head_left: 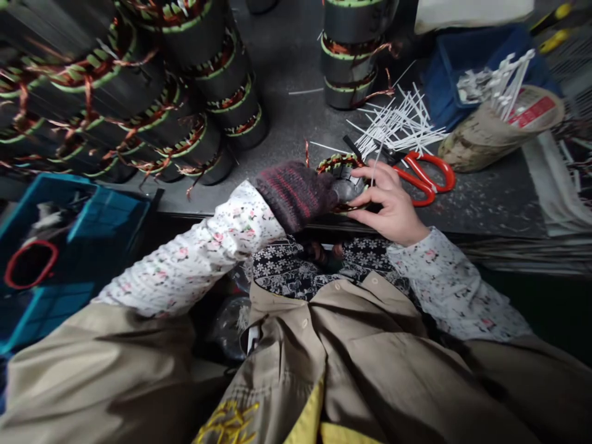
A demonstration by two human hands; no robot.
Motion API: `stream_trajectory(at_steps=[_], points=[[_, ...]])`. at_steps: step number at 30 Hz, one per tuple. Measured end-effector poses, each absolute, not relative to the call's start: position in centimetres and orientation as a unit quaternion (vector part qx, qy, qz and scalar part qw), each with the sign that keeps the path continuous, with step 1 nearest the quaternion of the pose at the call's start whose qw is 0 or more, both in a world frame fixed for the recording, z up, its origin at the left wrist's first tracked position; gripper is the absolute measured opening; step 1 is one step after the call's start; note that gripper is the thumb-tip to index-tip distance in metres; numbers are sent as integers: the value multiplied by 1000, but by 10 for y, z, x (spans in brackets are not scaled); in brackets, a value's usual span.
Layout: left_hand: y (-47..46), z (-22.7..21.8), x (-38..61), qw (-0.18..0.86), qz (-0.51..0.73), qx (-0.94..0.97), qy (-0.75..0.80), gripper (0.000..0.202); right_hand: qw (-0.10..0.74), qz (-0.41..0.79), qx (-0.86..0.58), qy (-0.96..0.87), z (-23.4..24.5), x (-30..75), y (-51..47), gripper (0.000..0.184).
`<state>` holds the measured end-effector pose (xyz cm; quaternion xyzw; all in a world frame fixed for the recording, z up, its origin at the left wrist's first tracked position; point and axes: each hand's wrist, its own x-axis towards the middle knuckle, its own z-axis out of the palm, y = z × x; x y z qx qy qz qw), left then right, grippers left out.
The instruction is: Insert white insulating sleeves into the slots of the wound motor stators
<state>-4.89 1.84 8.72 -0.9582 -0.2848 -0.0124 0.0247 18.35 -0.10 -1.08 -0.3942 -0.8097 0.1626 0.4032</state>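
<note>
My left hand (296, 196), in a dark knitted glove with red stripes, grips a small motor stator (345, 179) at the bench edge. The stator has a grey steel core and a green-bound copper winding, partly hidden by both hands. My bare right hand (388, 200) pinches a thin white cable tie (375, 161) against the winding. Red-handled scissors (423, 176) lie just beyond my right hand, and a loose pile of white cable ties (398, 123) spreads behind the stator.
Stacks of wound stators (198, 74) fill the back left of the dark bench (481, 203), with another stack (351, 55) at the back. A sack of ties (499, 129) rests against a blue bin (462, 80). A blue crate (60, 246) sits low at left.
</note>
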Motion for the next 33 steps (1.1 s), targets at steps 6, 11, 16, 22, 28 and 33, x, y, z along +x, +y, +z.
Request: stream_trajectory(at_steps=[6, 11, 16, 22, 28, 33], points=[[4, 79, -43, 83, 73, -962, -250, 41, 407, 148, -395, -810, -10, 183, -5, 4], [-6, 49, -56, 128, -85, -956, -249, 31, 398, 161, -369, -824, -11, 182, 7, 5], [14, 28, -57, 106, -298, -932, -175, 16, 433, 119, -339, -827, -3, 191, 16, 6], [3, 9, -51, -11, -383, -887, -257, 18, 577, -174, -571, -557, 11, 273, 35, 9], [-1, 9, -48, 18, -372, -890, -262, 18, 507, -163, -587, -610, 26, 327, 51, 10], [-2, 14, -44, 62, -372, -887, -268, 19, 575, -17, -486, -658, 31, 258, -4, 11]])
